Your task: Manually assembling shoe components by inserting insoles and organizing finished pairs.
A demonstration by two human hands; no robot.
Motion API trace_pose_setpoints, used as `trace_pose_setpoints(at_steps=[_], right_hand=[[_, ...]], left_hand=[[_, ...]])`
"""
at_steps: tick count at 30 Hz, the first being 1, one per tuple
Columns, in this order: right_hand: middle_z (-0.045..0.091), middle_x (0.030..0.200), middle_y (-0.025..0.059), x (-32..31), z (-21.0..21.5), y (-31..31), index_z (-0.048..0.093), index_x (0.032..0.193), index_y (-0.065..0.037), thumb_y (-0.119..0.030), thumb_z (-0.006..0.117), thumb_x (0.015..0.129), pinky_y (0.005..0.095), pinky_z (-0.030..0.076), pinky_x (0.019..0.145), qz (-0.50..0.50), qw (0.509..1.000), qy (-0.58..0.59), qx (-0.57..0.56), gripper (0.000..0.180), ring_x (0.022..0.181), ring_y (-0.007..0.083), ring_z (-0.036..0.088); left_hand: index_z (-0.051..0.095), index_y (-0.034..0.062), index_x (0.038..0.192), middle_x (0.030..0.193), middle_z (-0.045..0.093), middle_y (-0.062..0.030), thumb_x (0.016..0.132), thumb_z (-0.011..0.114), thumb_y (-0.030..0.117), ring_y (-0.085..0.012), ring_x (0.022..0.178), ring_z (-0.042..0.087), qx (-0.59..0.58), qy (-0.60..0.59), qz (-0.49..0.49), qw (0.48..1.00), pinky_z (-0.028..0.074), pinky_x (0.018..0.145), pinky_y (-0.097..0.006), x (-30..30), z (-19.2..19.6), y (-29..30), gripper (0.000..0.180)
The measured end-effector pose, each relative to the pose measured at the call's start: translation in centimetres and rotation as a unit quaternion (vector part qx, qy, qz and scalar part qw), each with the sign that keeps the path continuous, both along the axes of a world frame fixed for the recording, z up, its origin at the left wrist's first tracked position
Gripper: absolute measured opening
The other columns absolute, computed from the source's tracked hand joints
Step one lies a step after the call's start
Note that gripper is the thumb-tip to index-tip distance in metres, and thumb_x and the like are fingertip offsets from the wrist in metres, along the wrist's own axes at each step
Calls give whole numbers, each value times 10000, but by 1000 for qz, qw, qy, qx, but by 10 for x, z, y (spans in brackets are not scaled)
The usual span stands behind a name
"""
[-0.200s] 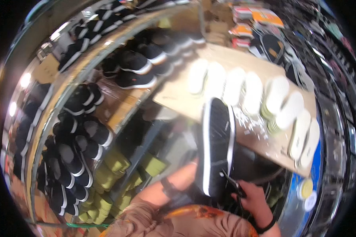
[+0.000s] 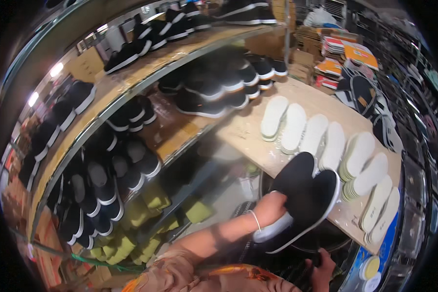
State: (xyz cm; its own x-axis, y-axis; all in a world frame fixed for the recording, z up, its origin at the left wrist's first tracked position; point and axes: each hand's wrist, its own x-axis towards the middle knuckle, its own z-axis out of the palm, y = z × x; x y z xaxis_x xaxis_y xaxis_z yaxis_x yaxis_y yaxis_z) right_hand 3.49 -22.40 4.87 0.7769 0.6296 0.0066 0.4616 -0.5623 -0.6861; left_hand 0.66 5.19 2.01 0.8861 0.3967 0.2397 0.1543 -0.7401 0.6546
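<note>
Shoes [image 2: 316, 197], apparently a black pair with white sole edges, are held aloft in front of the person, at the near edge of the worktop [image 2: 238, 130]. Their long axis slants from near left to far right. The left hand [image 2: 270, 210] is closed on their left side, fingers curled over the rim, and is the nearer of the two. The right hand [image 2: 324, 270] lies below, toward the person, apart from the shoes; it is closed round a dark object [image 2: 317, 257] whose kind cannot be told. From the right hand, the shoes therefore lie ahead and to the left; whether anything stands between is lost in the dark ground. Beyond the shoes, stacked white insoles [image 2: 333, 146] form a row across the worktop, the middle stacks partly hidden behind the shoes' far ends. To the left, a rack [image 2: 177, 134] bears further black footwear [image 2: 100, 177], with yellow-green pieces [image 2: 198, 210] below. At lower right, beside the worktop, sits a yellow-topped tub [image 2: 371, 267].
</note>
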Motion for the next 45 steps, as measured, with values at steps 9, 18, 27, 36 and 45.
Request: trace_pose_setpoints(at_steps=[9,18,27,36,45], right_hand=[[640,895,192,4,-14,-21,601,1064,-37,-199,728,726,349,488,709,-105,987,-122,-1,395,789,314,627],[635,905,189,7,-16,-3,605,1043,-47,-204,704,754,371,486,671,-31,982,-184,-22,344,754,334,615],[631,930,200,16,-3,-12,600,1040,-18,-210,723,745,366,483,714,-101,988,-120,2,373,794,332,611],[631,873,143,54,-64,-41,582,1065,-34,-94,686,701,292,464,741,-119,989,-81,47,383,794,200,604],[627,766,136,4,-32,-109,552,1112,-52,-303,719,712,342,476,663,-272,961,42,-20,500,694,262,613]], left_hand=[[505,53,1104,933,605,-157,722,653,277,-323,916,585,130,194,-107,966,414,837,-455,-1,1,-8,467],[651,69,734,590,590,-106,654,693,409,-311,595,607,210,159,-223,939,476,557,-397,-48,18,18,352],[553,108,584,554,553,-82,750,637,413,-272,500,559,185,-88,103,973,433,469,-381,-151,84,34,357],[666,75,776,751,646,-136,850,519,383,-326,713,629,250,185,436,844,495,624,-416,-126,121,216,349],[504,17,1159,1102,565,-204,780,634,266,-348,1027,540,381,221,358,824,435,854,-415,-87,104,221,471]])
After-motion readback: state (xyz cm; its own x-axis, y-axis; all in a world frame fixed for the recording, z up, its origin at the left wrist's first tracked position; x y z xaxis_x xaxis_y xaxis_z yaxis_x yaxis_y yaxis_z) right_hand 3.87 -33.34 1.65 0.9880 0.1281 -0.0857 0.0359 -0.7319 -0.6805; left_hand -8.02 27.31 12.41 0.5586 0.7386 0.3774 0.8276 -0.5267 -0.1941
